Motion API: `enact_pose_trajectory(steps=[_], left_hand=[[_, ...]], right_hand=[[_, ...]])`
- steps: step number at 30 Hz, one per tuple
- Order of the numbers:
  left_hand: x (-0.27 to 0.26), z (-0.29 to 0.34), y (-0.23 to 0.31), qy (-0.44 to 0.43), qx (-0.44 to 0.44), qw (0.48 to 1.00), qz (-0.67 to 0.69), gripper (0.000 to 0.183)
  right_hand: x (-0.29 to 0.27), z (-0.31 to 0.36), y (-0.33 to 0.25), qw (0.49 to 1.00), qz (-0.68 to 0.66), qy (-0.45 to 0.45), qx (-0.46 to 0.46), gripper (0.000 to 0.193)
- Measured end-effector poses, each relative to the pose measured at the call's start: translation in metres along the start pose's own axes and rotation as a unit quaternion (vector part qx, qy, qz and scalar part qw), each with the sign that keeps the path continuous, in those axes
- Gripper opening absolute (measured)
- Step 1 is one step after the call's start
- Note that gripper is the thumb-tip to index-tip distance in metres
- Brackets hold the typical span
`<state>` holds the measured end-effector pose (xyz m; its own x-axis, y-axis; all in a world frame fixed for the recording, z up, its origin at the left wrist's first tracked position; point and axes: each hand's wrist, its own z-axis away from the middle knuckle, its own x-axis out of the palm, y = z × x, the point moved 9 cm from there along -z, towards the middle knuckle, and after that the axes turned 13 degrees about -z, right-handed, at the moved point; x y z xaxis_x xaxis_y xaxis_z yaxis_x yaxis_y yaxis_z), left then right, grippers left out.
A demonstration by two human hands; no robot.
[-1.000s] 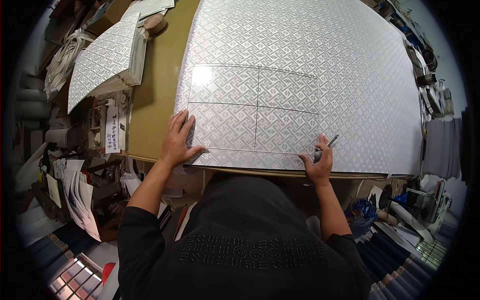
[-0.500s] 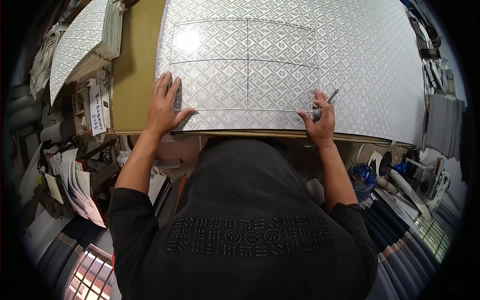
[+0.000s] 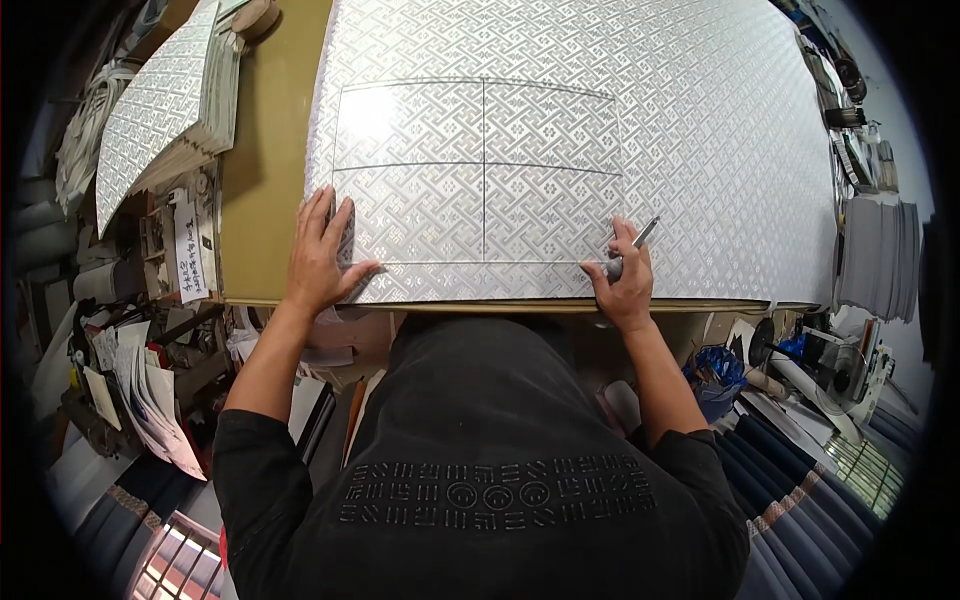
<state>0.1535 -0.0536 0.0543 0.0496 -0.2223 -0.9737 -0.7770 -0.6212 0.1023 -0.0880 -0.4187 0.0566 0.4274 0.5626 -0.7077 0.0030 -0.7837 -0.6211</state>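
Note:
A silver-white patterned fabric (image 3: pixel 720 200) covers most of the table. On it lies what looks like a clear rectangular template (image 3: pixel 550 215), crossed by dark lines and bright with glare at its upper left. My left hand (image 3: pixel 320 255) rests flat at the template's near left corner, fingers apart, thumb along the near edge. At the near right corner my right hand (image 3: pixel 627 280) presses its thumb and fingertips down. A slim silver pen-like tool (image 3: pixel 648 231) is tucked in this hand, its thin end pointing up and to the right; its grey rounded end is partly covered by the fingers.
A thick folded stack of similar patterned fabric (image 3: pixel 160 110) stands at the far left, beside a roll of tape (image 3: pixel 257 18) on the olive tabletop (image 3: pixel 262 200). Grey folded cloth (image 3: pixel 878 258) hangs at the right. Below it are a blue-lined bin (image 3: pixel 715 385) and a fan (image 3: pixel 848 368).
The whole view has shifted, so table, template and hands sit lower in the picture. Both hands keep their places at the template's corners, and the tool stays in the right hand.

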Motion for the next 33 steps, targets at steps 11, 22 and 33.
enact_pose_trajectory(steps=[11, 22, 33], left_hand=[[-0.003, -0.002, 0.001, -0.014, -0.005, 1.0, 0.008, 0.099], [0.0, -0.006, 0.002, -0.031, 0.01, 0.999, 0.012, 0.097], [0.002, -0.005, 0.002, -0.036, 0.009, 0.999, -0.009, 0.094]], right_hand=[[-0.001, -0.002, 0.002, 1.0, -0.029, -0.003, 0.007, 0.054], [-0.001, -0.004, 0.004, 0.999, -0.022, -0.018, 0.02, 0.057], [-0.001, -0.002, 0.007, 0.999, -0.007, -0.015, 0.029, 0.057]])
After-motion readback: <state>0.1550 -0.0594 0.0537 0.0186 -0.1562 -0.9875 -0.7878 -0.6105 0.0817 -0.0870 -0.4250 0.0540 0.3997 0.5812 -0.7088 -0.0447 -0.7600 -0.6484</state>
